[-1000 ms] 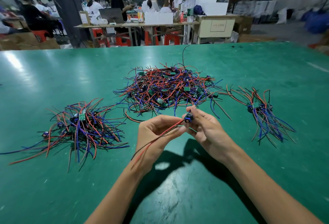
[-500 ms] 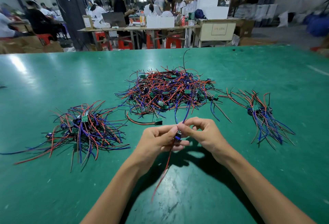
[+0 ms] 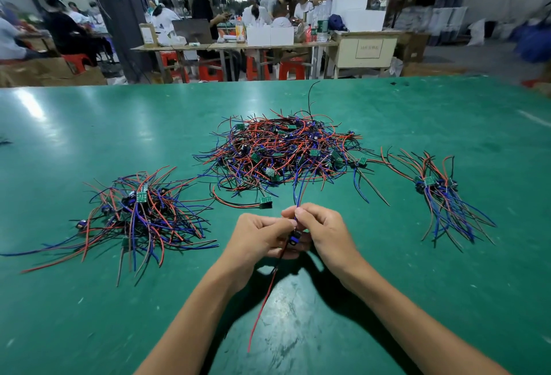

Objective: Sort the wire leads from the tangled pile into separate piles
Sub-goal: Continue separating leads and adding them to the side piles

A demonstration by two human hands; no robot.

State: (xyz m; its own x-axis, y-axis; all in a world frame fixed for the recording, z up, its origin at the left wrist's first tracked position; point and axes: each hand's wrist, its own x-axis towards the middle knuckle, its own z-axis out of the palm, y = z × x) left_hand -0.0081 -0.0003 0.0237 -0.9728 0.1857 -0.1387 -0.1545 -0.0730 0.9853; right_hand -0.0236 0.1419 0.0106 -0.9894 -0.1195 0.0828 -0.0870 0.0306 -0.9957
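Note:
A big tangled pile (image 3: 283, 151) of red, blue and black wire leads with small green boards lies at the middle of the green table (image 3: 89, 124). A sorted pile (image 3: 140, 216) lies to the left and a smaller bundle (image 3: 441, 195) to the right. In front of the tangle, my left hand (image 3: 262, 234) and my right hand (image 3: 325, 231) together pinch one wire lead (image 3: 293, 240) with a blue part. Its red wire hangs down toward me; its blue wires rise from my right fingertips to the tangle.
A single lead with a green board (image 3: 265, 201) lies just beyond my left hand. Past the table's far edge stand work tables (image 3: 238, 46), red stools and several people. A cream cabinet (image 3: 363, 49) is at the back right.
Both hands came closer together and nearer to me. The held lead turned so its red wire now hangs down between my wrists instead of lying across my left palm.

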